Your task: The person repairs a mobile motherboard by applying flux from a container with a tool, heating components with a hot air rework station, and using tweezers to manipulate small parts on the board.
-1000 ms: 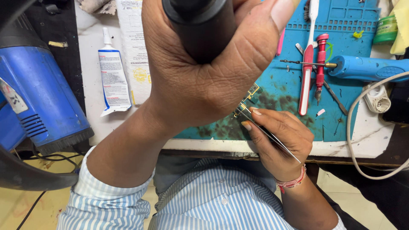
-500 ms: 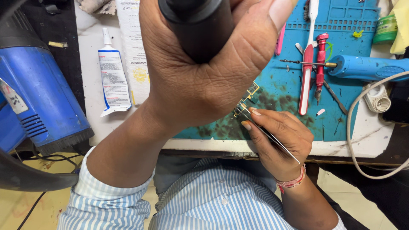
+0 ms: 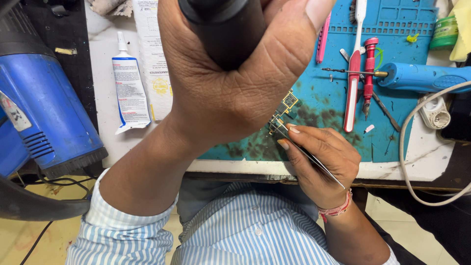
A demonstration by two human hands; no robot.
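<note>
The left hand point(image 3: 230, 83) is wrapped tight around a thick black handle point(image 3: 223, 27), raised close under the camera. Below and just right of it, a small circuit board point(image 3: 283, 110) lies on the blue mat point(image 3: 392, 132). The right hand point(image 3: 321, 157) pinches thin tweezers point(image 3: 306, 154), whose tips touch the board's near edge

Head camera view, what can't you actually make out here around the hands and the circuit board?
- Circuit board: mostly hidden behind the left hand.
- Black cylindrical tool: its upper end is cut off by the top edge.
- Tweezers: the tips at the board are too small to show whether they hold anything.
- Right hand: its palm faces away.
</note>
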